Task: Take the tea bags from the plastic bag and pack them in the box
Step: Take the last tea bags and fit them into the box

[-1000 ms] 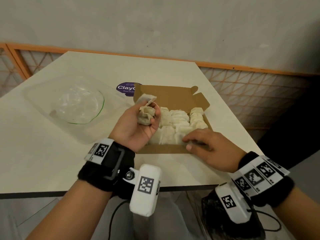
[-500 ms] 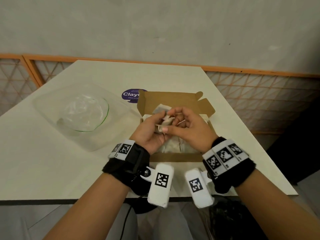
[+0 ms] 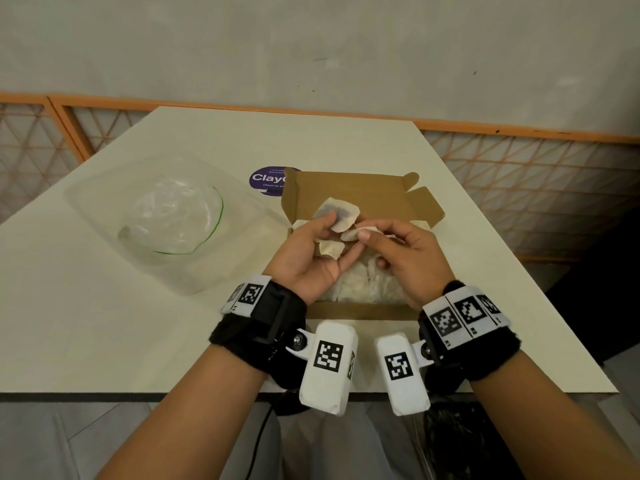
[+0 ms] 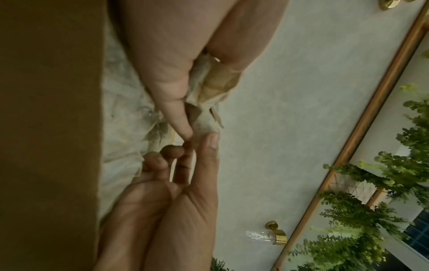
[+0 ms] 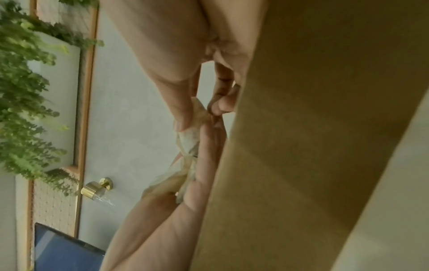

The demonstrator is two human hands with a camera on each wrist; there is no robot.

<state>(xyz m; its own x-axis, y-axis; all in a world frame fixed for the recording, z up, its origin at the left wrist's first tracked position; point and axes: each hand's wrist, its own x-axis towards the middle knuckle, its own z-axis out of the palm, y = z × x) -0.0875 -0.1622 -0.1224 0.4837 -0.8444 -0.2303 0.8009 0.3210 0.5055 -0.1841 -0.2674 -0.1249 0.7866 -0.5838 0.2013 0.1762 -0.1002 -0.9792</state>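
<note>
**Ana:** White tabletop (image 3: 104, 306), grey wall behind, orange lattice railing (image 3: 519, 188) round the edge. What are the fingers doing?

**Ben:** Both hands meet over the open cardboard box (image 3: 360, 311). The left hand (image 3: 304, 258) has its fingers curled round a small bunch of tea bags (image 3: 337, 213). The right hand (image 3: 405, 258) pinches one bag of that bunch between thumb and forefinger, right against the left fingertips.

**Ana:** Which step, then?

**Ben:** I'd judge it's separating a single bag from the bunch, to lay it in the box. Directly beneath the fingers, packed bags (image 3: 363, 285) already cover most of the floor.

**Ana:** And the next move?

**Ben:** Probably a gentle pull clear. A thin string shows by the right fingertips, so bags may come away tangled. Then down into a gap; I can't tell where one is, since the hands hide much of the rows.

**Ana:** Anything else nearby?

**Ben:** Left of the fingers, well apart, lies the clear plastic bag (image 3: 173, 220), flattened; whether anything is left inside I can't say. Beyond them the box lid (image 3: 346, 188) stands up, with a purple round sticker (image 3: 266, 178) partly behind it. Nothing blocks the way down except the full rows.
</note>
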